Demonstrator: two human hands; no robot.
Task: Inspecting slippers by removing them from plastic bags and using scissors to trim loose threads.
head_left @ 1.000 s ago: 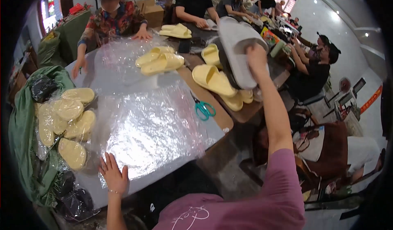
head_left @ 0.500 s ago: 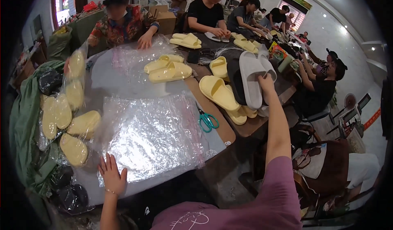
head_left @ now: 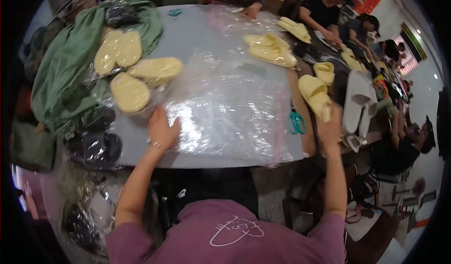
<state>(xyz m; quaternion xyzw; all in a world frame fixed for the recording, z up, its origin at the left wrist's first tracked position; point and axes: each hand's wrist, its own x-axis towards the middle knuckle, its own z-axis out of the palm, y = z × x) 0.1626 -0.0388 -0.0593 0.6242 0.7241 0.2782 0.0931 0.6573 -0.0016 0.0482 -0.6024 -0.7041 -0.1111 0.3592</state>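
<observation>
A large clear plastic bag (head_left: pixel 221 118) lies flat and shiny on the pale tabletop. My left hand (head_left: pixel 163 127) rests at its left edge, fingers out and thumb apart, beside several bagged yellow slippers (head_left: pixel 130 93). Over to the right, my right hand (head_left: pixel 329 125) is at the near end of a yellow slipper (head_left: pixel 312 91); motion blurs its fingers, so its grip is unclear. A pair of grey slippers (head_left: pixel 355 102) sits just right of that hand. Between the bag and my right hand lie teal-handled scissors (head_left: pixel 296 122).
Bagged yellow slippers (head_left: pixel 270 52) lie at the far right of the table. Green cloth (head_left: pixel 61 85) and bagged black slippers (head_left: pixel 96 144) crowd the left edge. Across the table a person's hand (head_left: pixel 252 10) touches plastic. Other people work along the right-hand tables.
My view has turned toward the left and downward. My right hand has left the grey slippers and come to the yellow slipper. My left hand stays at the bag's left edge.
</observation>
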